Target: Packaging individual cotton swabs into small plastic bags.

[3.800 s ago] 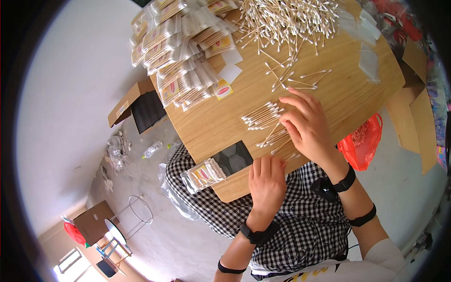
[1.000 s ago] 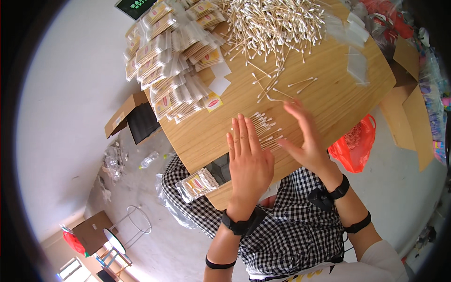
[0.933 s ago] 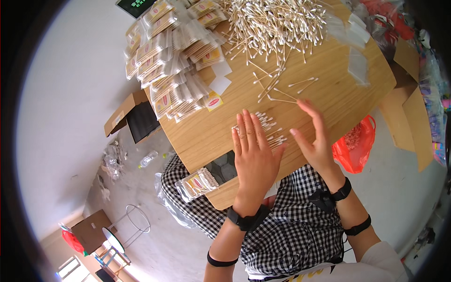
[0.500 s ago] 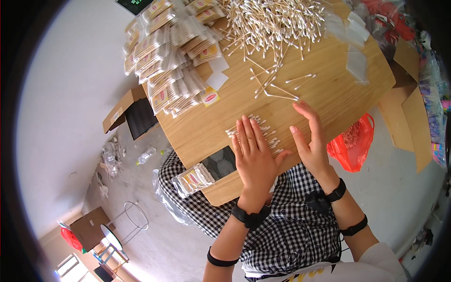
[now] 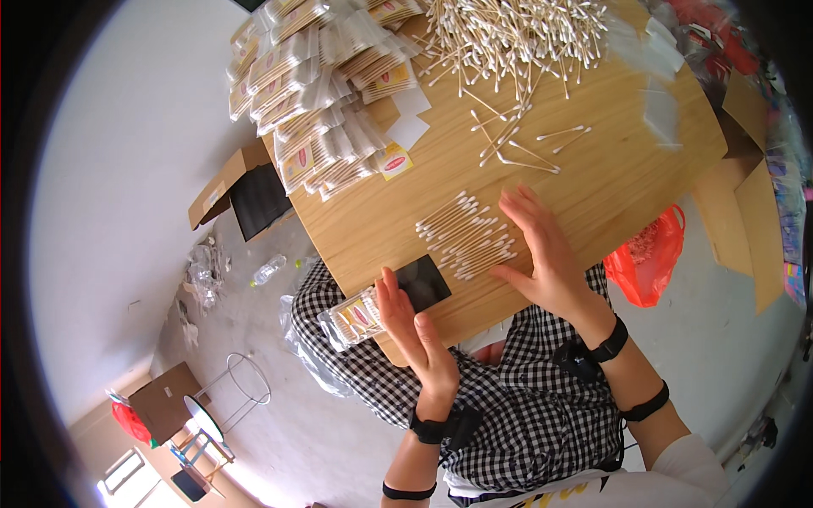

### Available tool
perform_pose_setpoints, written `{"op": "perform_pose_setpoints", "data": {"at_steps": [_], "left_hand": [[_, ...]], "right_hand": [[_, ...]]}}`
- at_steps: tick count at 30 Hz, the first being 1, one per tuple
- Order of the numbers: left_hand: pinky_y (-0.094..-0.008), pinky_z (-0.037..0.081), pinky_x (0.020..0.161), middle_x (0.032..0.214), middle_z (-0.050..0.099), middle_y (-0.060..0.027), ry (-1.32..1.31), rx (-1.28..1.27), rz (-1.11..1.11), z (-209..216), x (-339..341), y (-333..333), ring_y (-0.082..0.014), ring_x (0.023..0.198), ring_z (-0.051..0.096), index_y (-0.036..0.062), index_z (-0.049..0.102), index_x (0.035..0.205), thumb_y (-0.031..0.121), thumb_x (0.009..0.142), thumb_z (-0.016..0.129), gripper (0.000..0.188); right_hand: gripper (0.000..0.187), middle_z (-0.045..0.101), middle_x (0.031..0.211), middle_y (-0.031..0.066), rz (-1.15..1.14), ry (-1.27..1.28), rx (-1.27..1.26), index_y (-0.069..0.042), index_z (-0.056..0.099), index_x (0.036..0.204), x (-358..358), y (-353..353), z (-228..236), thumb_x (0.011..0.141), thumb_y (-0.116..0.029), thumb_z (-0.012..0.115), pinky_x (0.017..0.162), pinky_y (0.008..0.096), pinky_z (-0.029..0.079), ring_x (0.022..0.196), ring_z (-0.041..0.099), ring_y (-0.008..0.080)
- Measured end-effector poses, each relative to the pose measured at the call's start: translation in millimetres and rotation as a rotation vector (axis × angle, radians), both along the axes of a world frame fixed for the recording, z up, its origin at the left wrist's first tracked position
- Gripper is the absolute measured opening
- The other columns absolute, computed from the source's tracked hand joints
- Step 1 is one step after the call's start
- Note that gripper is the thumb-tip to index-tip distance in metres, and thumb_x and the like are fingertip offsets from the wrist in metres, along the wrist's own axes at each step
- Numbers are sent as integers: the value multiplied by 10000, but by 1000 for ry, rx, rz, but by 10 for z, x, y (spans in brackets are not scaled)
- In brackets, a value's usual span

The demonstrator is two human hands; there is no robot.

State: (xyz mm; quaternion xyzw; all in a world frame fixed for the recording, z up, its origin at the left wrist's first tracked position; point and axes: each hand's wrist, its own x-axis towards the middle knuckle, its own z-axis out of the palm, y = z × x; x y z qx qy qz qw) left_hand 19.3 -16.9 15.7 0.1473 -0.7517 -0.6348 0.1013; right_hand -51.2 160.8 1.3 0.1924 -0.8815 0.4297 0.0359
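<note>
Both hands released, digits extended; left hand [image 5: 426, 349] at the near left edge of the table [image 5: 593, 190], its fingers partly over the filled clear packet [image 5: 354, 322] in this view, contact cannot be told; dark rectangular panel [image 5: 428, 281] just beyond those fingers; right hand [image 5: 552, 264] just right of the flat batch of cotton swabs [image 5: 466, 234], thumb and fingers parted, thumb tip near the batch's lower right end; batch lies on the table in slanting, roughly parallel rows; loose swabs [image 5: 513, 140] scattered beyond it; large swab heap [image 5: 517, 38] at far side; stacked filled packets [image 5: 296, 85] at far left; yellow-and-white card [image 5: 395, 161] beside them.
</note>
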Motion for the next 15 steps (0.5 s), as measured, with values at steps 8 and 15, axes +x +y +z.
{"op": "perform_pose_setpoints", "data": {"at_steps": [8, 15], "left_hand": [[-425, 35, 1189, 1567, 135, -183, 157, 307, 34, -117, -395, 338, -285, 1461, 92, 48, 80, 1509, 540, 983, 358, 772], [-406, 54, 1192, 1564, 161, -169, 193, 328, 135, -81, -504, 318, -263, 1463, 100, 50, 121, 1504, 518, 999, 327, 719]], "right_hand": [[615, 348, 1458, 185, -190, -257, -798, 14, 315, 1412, -42, -324, -43, 958, -334, 544, 1161, 433, 199, 1399, 279, 297], [611, 332, 1460, 207, -203, -253, -862, 34, 292, 1414, -125, -394, -56, 1012, -415, 397, 1165, 426, 190, 1402, 275, 283]]}}
